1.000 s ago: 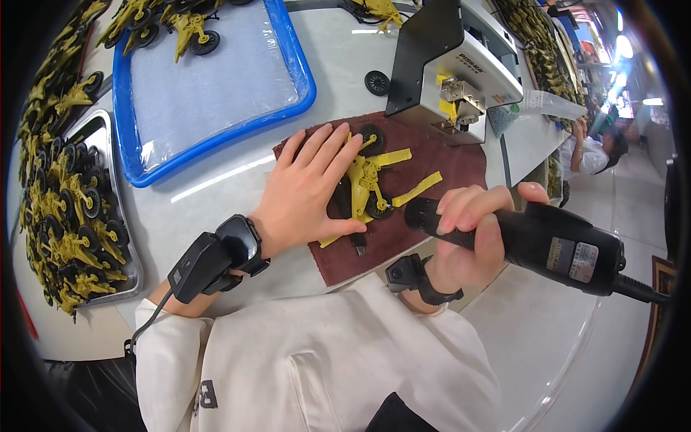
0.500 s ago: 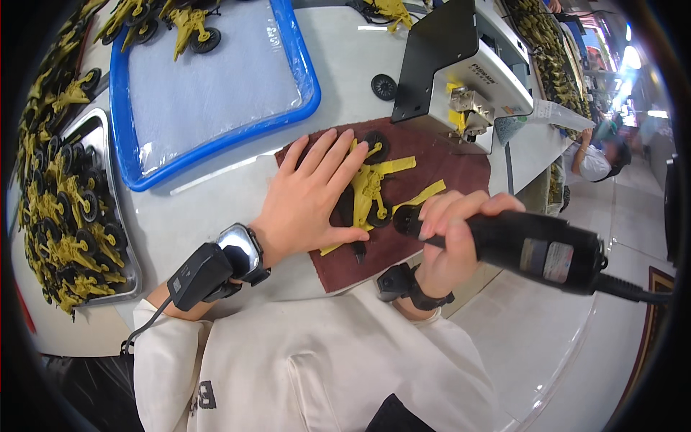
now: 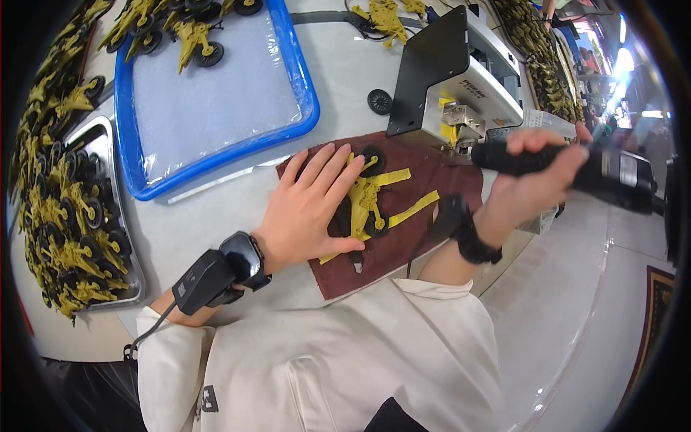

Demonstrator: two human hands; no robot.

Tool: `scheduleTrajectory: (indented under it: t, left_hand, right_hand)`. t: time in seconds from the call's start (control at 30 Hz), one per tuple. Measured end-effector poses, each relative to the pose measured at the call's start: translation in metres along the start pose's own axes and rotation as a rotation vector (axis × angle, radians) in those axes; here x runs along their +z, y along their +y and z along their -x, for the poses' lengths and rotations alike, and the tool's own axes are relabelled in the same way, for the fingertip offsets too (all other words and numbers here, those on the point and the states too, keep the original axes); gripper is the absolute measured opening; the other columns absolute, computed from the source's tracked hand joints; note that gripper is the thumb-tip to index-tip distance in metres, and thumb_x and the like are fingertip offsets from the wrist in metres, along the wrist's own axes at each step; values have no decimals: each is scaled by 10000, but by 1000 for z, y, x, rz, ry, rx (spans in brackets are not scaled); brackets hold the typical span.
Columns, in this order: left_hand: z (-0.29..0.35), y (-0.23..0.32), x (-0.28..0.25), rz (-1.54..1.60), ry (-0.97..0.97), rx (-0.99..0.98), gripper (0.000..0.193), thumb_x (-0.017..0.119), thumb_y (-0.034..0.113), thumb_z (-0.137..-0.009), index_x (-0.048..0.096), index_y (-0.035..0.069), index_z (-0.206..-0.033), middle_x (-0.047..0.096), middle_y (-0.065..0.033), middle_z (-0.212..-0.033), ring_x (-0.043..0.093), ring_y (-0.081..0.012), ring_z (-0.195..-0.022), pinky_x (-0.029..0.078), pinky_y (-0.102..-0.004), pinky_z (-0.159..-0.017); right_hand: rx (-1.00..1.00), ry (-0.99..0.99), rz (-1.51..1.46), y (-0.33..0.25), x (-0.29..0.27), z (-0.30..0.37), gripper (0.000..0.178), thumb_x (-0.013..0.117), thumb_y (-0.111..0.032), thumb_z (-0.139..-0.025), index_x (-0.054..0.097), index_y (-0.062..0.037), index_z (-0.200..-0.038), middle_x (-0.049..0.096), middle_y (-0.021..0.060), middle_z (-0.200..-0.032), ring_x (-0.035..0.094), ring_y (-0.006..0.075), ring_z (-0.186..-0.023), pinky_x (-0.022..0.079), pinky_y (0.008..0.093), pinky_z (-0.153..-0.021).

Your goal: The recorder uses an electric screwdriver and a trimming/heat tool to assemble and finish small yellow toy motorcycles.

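Note:
My left hand (image 3: 306, 205) lies palm down with spread fingers over a yellow plastic toy-vehicle part (image 3: 362, 205) with black wheels, pressing it onto a dark red cloth (image 3: 425, 176). Part of the toy is hidden under that hand. Yellow arms of plastic stick out to its right. Near my left thumb, the end of a small dark object (image 3: 357, 261) shows. Wrapped around a black corded electric screwdriver (image 3: 615, 176), my right hand (image 3: 536, 183) is raised at the right, slightly blurred. The screwdriver's front end is next to the metal outlet of a box-shaped machine (image 3: 450, 79), likely a screw feeder; contact is unclear.
A loose black wheel (image 3: 379, 101) lies left of the machine. The blue-rimmed tray (image 3: 313, 108) stands at the back, several yellow toys at its far end. At left, a metal tray (image 3: 137, 277) is heaped with similar toys. Another person (image 3: 581, 133) is partly visible far right.
My right hand has carried the electric screwdriver up and to the right, from beside the yellow toy to the machine's front. My left hand stays on the toy.

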State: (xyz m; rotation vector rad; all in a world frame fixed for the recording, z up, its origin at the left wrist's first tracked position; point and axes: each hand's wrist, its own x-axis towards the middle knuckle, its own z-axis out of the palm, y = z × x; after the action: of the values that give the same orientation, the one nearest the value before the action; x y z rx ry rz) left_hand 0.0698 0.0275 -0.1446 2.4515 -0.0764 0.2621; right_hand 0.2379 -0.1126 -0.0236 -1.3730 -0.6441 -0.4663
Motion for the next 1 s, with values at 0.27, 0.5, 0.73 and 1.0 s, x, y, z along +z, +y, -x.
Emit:
scheduleTrajectory:
  t: [0.27,0.5,0.73,1.0]
  left_hand:
    - [3,-1,1,16,40,31,1027,736,534,-570,318,44,-1370,369,-169,-1368,338,-326,-1271,242,-474,-1048]
    - [2,1,5,31,33,45,1045,750,530,-557,313,44,-1372,365,-157,-1375,334,-324,-1276,237,-474,-1056]
    - [3,-6,2,-1,32,4,1035,754,513,-556,317,44,-1368,359,-164,-1383,321,-335,-1285,231,-477,-1058]
    - [8,2,-4,11,67,23,990,767,478,-528,385,-28,-1289,383,-220,-1341,338,-352,-1265,232,-479,-1049]
  right_hand:
    - [165,-509,-614,-47,-18,113,951,527,-685,-752,199,-1,-1326,579,219,-836,562,296,-620,456,421,-562]
    - [59,-418,-576,-38,-10,114,979,497,-725,-720,216,4,-1310,566,226,-842,567,295,-640,467,422,-581]
    - [119,-534,-633,-12,-9,117,913,644,-584,-705,256,0,-1290,582,212,-877,599,300,-691,483,417,-627]
    - [29,-459,-513,-32,19,127,717,585,-578,-779,334,7,-1109,576,149,-713,560,232,-547,464,325,-475]
